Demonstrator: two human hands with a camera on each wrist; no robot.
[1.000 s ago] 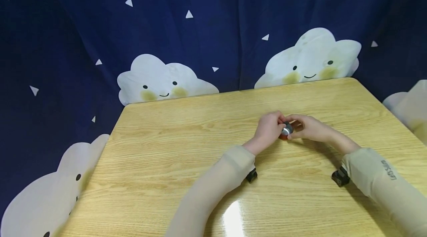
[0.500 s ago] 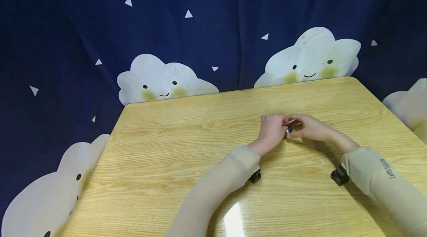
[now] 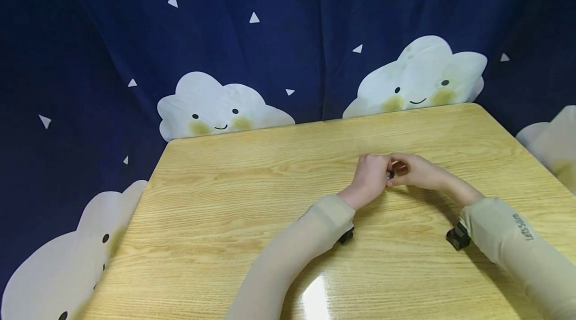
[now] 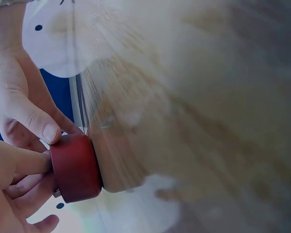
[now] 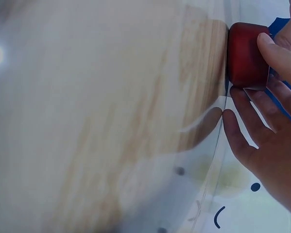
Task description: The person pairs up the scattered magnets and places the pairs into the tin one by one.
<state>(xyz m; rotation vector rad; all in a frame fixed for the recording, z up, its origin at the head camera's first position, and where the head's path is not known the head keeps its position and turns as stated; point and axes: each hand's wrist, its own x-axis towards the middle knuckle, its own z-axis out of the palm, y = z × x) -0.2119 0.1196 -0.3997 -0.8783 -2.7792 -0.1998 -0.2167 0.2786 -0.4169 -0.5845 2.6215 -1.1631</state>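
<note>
A small round red object point(image 4: 76, 168) with a silver and dark top stands on the table, both hands around it. My right hand point(image 3: 420, 172) holds its side, with the thumb on the red wall in the right wrist view and fingers spread at the far side. My left hand point(image 3: 370, 175) is bent over the top, its fingers gripping there. In the head view little more than a dark sliver of the top point(image 3: 390, 175) shows between the hands. The left fingertips are partly hidden behind the red body in the left wrist view.
The wooden table point(image 3: 225, 185) runs back to a dark blue curtain point(image 3: 288, 35) printed with clouds and triangles. A black wrist camera point(image 3: 346, 236) sits under the left cuff, and another black camera point(image 3: 458, 237) under the right.
My left hand has turned and shifted a little to the right over the object, covering most of the silver top that showed before. The right hand has stayed nearly still.
</note>
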